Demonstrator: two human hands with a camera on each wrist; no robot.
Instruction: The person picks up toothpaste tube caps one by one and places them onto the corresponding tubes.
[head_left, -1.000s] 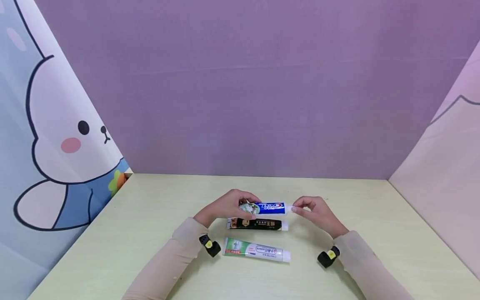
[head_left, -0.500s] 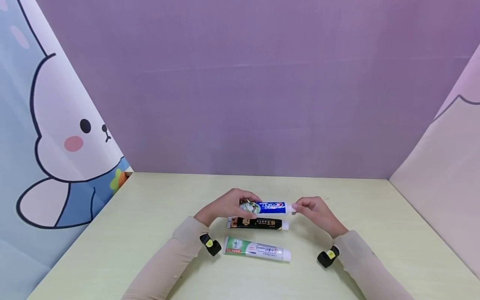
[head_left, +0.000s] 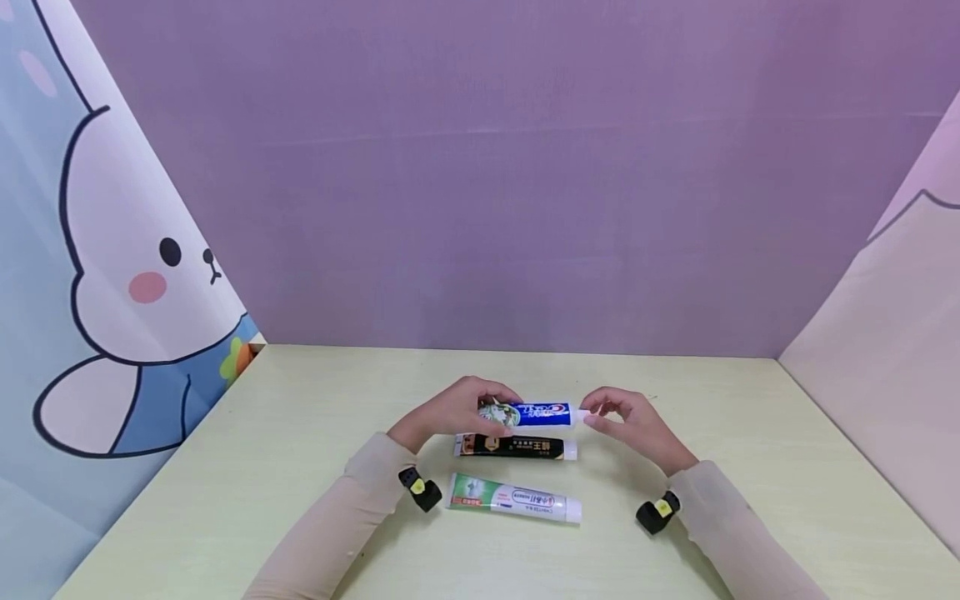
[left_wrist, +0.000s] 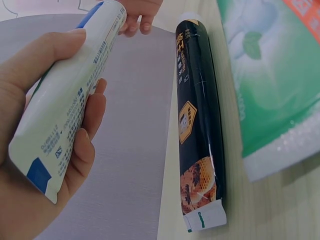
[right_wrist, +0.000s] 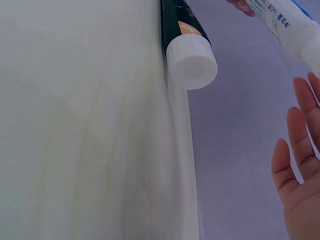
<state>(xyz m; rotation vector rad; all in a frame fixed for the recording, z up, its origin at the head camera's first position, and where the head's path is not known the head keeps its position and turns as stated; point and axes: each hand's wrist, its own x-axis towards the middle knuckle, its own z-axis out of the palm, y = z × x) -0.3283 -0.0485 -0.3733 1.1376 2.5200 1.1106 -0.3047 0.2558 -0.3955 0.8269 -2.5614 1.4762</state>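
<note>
My left hand (head_left: 457,408) grips a blue-and-white toothpaste tube (head_left: 546,414) around its flat-end half, thumb on the near side. In the left wrist view this tube (left_wrist: 75,95) slants away, its white back and print facing the camera. My right hand (head_left: 633,422) has thumb and forefinger at the white cap (head_left: 582,416), pinching it from the right. In the right wrist view the other fingers (right_wrist: 300,145) of that hand reach out loosely below the cap; the thumb is out of frame. A black toothpaste tube (head_left: 513,447) lies on the table just nearer than the held one.
A green-and-white toothpaste tube (head_left: 513,499) lies nearest the person, cap to the right. All sit on a pale wooden table (head_left: 300,467). A purple backdrop (head_left: 487,183) stands behind, with printed cloth (head_left: 142,250) at the left side.
The fingers of my right hand have shifted round the cap, the forefinger now higher and further left. My left hand and the tube stay nearly still.
</note>
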